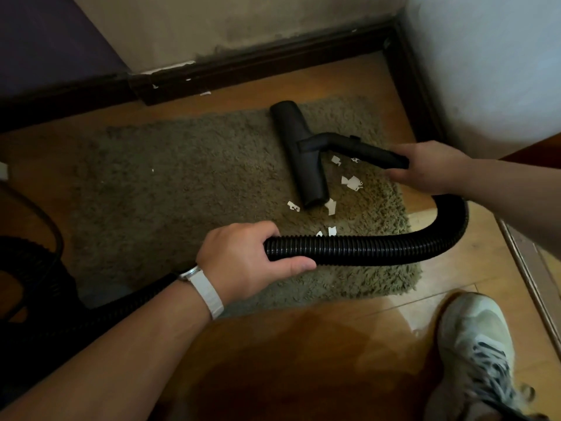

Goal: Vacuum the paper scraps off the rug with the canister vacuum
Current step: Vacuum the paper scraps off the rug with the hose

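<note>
A shaggy olive rug lies on the wooden floor. The black floor nozzle of the vacuum rests flat on its right half. Several white paper scraps lie on the rug just right of and below the nozzle. My right hand grips the black handle tube behind the nozzle. From there the ribbed black hose loops down and leftward, and my left hand, with a white watch strap on its wrist, holds it above the rug's near edge.
A dark skirting board runs along the far wall and turns down the right side beside a white wall. The hose continues into a dark coil at the left edge. A pale sneaker stands on the floor at lower right.
</note>
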Motion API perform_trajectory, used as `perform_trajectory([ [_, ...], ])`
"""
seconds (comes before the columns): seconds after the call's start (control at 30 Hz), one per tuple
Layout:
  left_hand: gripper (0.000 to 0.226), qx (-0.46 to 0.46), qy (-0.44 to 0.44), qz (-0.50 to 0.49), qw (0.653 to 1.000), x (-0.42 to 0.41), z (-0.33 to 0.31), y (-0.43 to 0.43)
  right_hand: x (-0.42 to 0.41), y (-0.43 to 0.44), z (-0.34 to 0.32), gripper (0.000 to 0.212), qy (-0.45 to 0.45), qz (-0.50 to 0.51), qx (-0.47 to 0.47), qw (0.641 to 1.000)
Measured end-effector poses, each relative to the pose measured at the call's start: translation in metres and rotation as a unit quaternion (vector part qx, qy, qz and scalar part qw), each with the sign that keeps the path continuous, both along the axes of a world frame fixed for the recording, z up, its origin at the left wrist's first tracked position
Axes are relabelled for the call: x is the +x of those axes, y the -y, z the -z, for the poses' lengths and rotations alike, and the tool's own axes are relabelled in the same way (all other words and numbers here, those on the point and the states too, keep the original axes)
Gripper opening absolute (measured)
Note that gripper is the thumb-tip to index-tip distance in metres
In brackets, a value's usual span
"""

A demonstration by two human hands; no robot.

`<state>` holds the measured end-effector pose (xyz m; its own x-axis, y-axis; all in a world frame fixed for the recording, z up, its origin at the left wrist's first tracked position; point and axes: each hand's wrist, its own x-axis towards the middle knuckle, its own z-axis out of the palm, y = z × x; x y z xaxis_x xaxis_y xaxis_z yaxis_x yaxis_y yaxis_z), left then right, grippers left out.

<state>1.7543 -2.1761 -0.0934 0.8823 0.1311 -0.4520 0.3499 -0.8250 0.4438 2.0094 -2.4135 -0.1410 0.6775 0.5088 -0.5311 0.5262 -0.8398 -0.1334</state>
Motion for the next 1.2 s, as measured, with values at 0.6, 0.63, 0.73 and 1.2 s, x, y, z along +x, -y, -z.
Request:
perform_trajectory([
  [0.6,0.078,0.006,0.011,0.015,1.000,-0.002,-0.001,0.000,-0.013,0.028,0.001,0.025,-0.021,0.088,0.042,0.995],
  [0.63,0.078,0.006,0.013,0.014,1.000,-0.002,-0.002,0.000,-0.011,0.029,0.000,0.026,-0.013,0.092,0.043,0.995],
  [0.73,0.078,0.007,0.020,0.012,1.000,-0.002,-0.003,0.002,-0.005,0.035,-0.004,0.025,0.010,0.109,0.049,0.993],
  [1.2,0.077,-0.002,0.019,0.025,1.000,-0.009,0.002,0.001,-0.023,0.002,-0.007,0.025,0.018,0.021,0.022,0.999],
])
